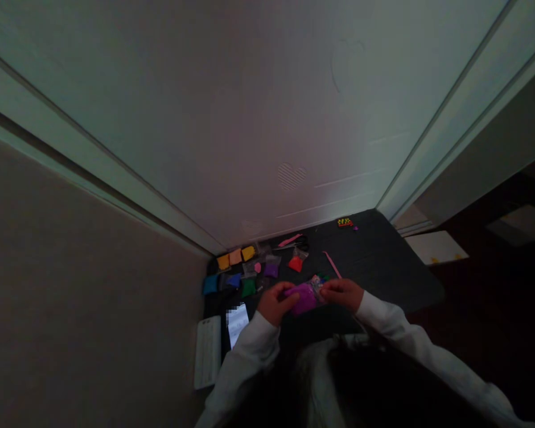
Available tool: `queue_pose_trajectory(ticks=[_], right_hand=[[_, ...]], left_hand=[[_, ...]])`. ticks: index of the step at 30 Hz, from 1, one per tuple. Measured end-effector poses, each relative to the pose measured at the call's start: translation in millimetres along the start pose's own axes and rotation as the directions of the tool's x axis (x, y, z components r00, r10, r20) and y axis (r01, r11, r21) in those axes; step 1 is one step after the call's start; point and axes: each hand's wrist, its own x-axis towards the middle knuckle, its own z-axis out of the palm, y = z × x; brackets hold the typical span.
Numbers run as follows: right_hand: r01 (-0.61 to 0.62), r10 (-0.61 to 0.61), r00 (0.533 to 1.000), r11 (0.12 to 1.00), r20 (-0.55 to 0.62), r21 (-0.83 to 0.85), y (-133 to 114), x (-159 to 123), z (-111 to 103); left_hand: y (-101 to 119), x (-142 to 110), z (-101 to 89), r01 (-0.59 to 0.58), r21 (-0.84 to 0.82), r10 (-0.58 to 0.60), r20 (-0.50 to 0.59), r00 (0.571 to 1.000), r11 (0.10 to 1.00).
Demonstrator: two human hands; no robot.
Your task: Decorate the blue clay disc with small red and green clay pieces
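Between my two hands is a clear plastic bag of purple clay [303, 299], held above the near side of a dark table. My left hand [276, 302] is closed on the bag's purple, filled end. At its clear, crinkled end, my right hand [342, 293] pinches the plastic with thumb and fingers. Just behind the bag, some small red and green pieces [321, 278] partly show. A pink modelling tool [332, 264] lies beyond my right hand. Farther back is a bag of red clay [296, 263], and a darker purple bag [271, 269] lies to its left.
Yellow [248, 253], blue [234, 280] and green bags [248, 288] lie at the table's left. Scissors [301, 242] rest near the wall. A lit phone [238, 324] and a white case [207, 352] are at near left. The dark table [383, 261] meets a white wall; a small yellow-and-red item [345, 222] sits far back.
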Motion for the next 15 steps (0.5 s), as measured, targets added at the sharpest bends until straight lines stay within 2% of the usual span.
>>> queue_pose_trajectory(ticks=[5, 7, 8, 11, 15], right_hand=[[0.104, -0.103, 0.991, 0.995, 0.089, -0.007, -73.8, -24.3, 11.5], [0.234, -0.228, 0.970, 0.970, 0.086, -0.069, -100.6, -37.0, 18.9], [0.289, -0.282, 0.957, 0.950, 0.072, -0.123, -111.7, -43.2, 22.6], [0.401, -0.401, 0.914, 0.880, 0.053, -0.255, -133.3, -58.4, 32.4], [0.491, -0.518, 0.854, 0.773, 0.048, -0.402, -142.1, -68.0, 39.5]], left_hand=[[69.3, -23.0, -6.1, -0.121, -0.063, 0.122, 0.000, 0.993, 0.991], [94.7, -34.7, -6.0, -0.274, -0.120, 0.266, -0.078, 0.961, 0.954], [105.2, -40.6, -5.2, -0.318, -0.118, 0.310, -0.081, 0.947, 0.941], [125.3, -56.3, -0.7, -0.462, -0.024, 0.455, -0.137, 0.880, 0.887], [132.4, -68.0, 6.3, -0.549, 0.172, 0.575, -0.206, 0.792, 0.818]])
